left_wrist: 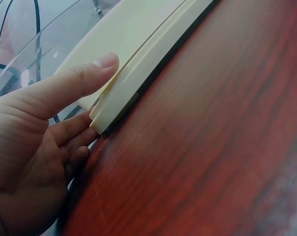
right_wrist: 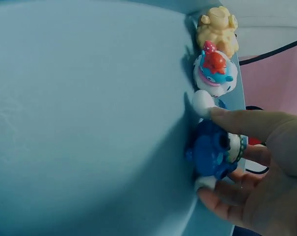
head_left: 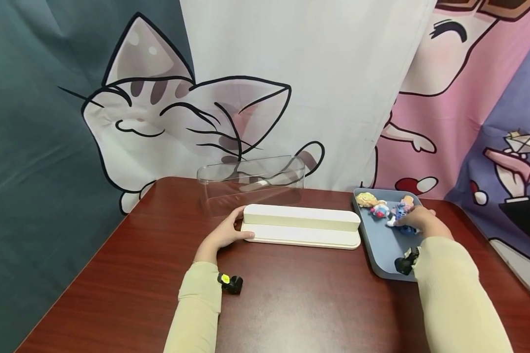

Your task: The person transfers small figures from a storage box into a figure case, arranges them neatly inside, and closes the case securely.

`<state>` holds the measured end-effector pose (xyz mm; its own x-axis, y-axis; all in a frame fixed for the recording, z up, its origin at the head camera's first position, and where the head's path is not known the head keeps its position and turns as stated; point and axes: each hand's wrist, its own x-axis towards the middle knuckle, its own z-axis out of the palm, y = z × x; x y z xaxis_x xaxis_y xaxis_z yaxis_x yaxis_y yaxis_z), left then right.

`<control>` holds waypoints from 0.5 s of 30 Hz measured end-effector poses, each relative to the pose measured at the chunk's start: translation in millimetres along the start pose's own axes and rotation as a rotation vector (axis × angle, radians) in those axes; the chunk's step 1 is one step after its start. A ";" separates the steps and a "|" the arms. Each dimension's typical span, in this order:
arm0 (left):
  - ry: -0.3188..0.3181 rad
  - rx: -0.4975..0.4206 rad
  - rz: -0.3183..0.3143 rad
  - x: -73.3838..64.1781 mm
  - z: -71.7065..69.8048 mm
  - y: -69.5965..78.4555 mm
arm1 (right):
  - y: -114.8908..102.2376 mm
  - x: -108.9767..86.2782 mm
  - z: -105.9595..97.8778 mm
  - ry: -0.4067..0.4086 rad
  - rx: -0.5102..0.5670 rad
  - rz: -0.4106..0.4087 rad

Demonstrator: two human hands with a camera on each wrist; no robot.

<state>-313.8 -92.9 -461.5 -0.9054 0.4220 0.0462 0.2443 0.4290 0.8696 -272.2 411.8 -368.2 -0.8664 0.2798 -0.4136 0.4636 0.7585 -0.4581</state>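
Note:
My left hand [head_left: 225, 232] grips the left end of a long cream-white stepped display base [head_left: 302, 235], thumb on its lower step. In the left wrist view the other fingers curl at the end of that base [left_wrist: 120, 102]. Over the blue-grey tray [head_left: 382, 252], my right hand [head_left: 426, 223] pinches a blue figurine [right_wrist: 207, 152] with white parts between thumb and fingers. Beside it in the tray are a white figurine with a red and blue top [right_wrist: 216, 73] and a yellow figurine [right_wrist: 217, 32]. Another small figure [head_left: 408, 201], partly hidden, lies behind my right hand.
A clear plastic cover [head_left: 251, 189] stands behind the base, near the back edge of the brown wooden table [head_left: 291, 294]. Behind the table hangs a printed cloth [head_left: 335, 88] with cartoon cats. The tray's raised rim stands just right of the base.

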 end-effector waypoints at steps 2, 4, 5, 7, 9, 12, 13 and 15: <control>0.000 0.002 0.002 -0.4 0.2 -0.1 | 2.6 1.7 1.6 0.007 0.050 0.007; 0.002 0.002 0.005 -0.6 0.5 -0.4 | 5.1 3.3 2.8 0.011 0.077 -0.007; 0.002 0.003 0.007 -0.6 0.7 -0.6 | 6.3 4.3 3.3 0.009 0.089 -0.015; 0.000 0.003 0.009 -0.7 1.0 -1.0 | 9.0 6.7 3.9 -0.006 0.117 -0.023; -0.005 0.004 0.008 -0.8 1.1 -1.4 | 11.5 9.2 4.3 -0.025 0.158 -0.014; -0.007 0.007 0.007 -0.9 0.9 -1.6 | 15.1 11.9 5.0 -0.019 0.192 0.007; -0.005 0.005 0.008 -0.9 0.7 -1.7 | 15.9 12.3 5.1 -0.013 0.200 0.011; 0.000 0.006 0.010 -1.0 0.1 -1.5 | 16.9 12.7 5.4 0.004 0.205 0.010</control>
<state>-313.2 -93.9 -462.9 -0.9027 0.4268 0.0549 0.2558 0.4295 0.8661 -274.4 425.0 -385.4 -0.8621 0.2894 -0.4159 0.4999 0.6199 -0.6049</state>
